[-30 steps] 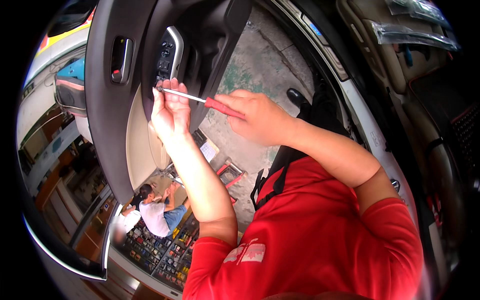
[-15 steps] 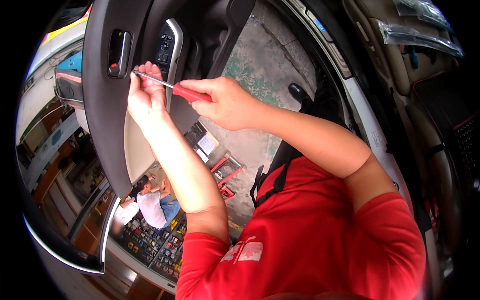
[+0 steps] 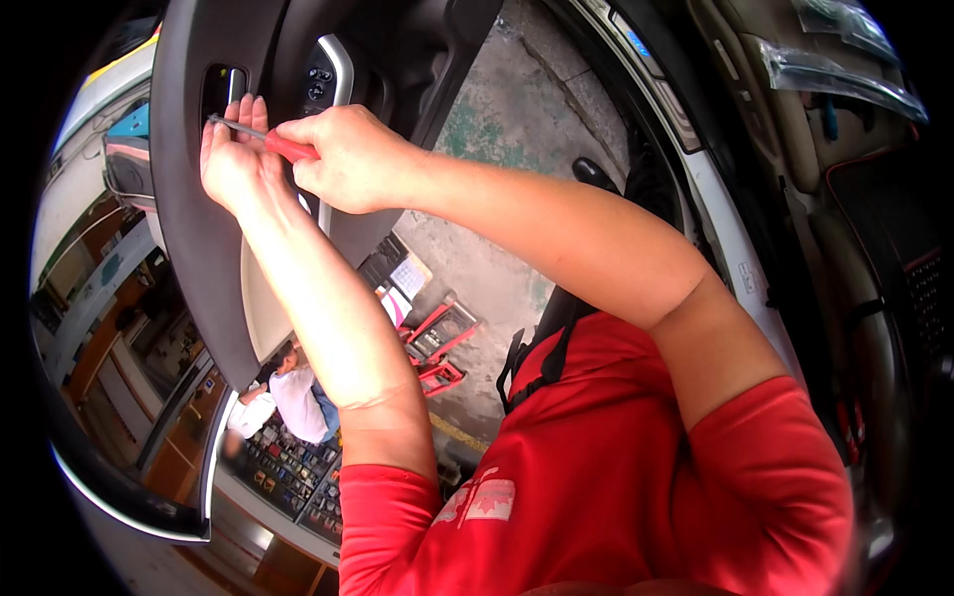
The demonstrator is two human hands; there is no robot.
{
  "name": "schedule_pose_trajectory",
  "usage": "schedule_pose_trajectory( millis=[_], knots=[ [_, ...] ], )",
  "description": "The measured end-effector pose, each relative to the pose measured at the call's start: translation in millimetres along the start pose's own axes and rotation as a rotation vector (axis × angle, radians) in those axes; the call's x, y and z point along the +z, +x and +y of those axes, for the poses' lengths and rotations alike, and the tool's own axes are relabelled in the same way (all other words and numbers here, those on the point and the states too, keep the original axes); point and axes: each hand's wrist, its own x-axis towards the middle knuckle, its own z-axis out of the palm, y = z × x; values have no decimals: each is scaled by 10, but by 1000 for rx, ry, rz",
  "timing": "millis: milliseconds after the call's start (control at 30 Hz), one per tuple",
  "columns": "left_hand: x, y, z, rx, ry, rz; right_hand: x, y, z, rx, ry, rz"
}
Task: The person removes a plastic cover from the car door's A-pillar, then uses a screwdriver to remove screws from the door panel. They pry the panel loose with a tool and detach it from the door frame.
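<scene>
From where I stand, the screwdriver (image 3: 286,147) is up in front of the car's inner door panel (image 3: 189,214), slanting between the worker's two hands. The right hand (image 3: 355,157) has its fingers closed on the red handle, thumb and forefinger lying forward towards the shank, probably to keep the turn under fine control. The left hand (image 3: 237,167) is palm up and cupped loosely open, its thumb spread from the other fingers. The thumb sits right by the tip, perhaps to steady it, while the shank crosses in front of the palm. I cannot tell whether a small piece sits at the tip, or whether it touches the door.

Behind the hands are the recessed door handle (image 3: 235,87) and the window switch panel (image 3: 319,83). The door stands wide open, which likely gives the worker room to stand beside the seat. On that seat (image 3: 730,72) side lie strips in clear plastic sleeves (image 3: 830,81), perhaps wrapped to keep them unscratched.

As for writing, the red shirt (image 3: 596,477) carries a pale chest print with a leaf-like shape. The sill has a small blue label (image 3: 637,43), and the switches bear little pale symbols. Packets fill a display case (image 3: 288,477) near a crouching person (image 3: 300,405), their printing too small to read.
</scene>
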Motion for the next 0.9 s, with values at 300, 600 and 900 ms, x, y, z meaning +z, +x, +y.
schedule_pose_trajectory(
  millis=[300, 600, 900],
  knots=[
    [-184, 243, -130, -65, -9, -183, 40, 176, 87, -24, -27, 40],
    [-170, 239, -166, -35, -6, -146, 21, 237, 58, 22, -33, -7],
    [-232, 313, -189, -104, -180, -146, 3, 217, -97, 35, -204, -71]
  ],
)
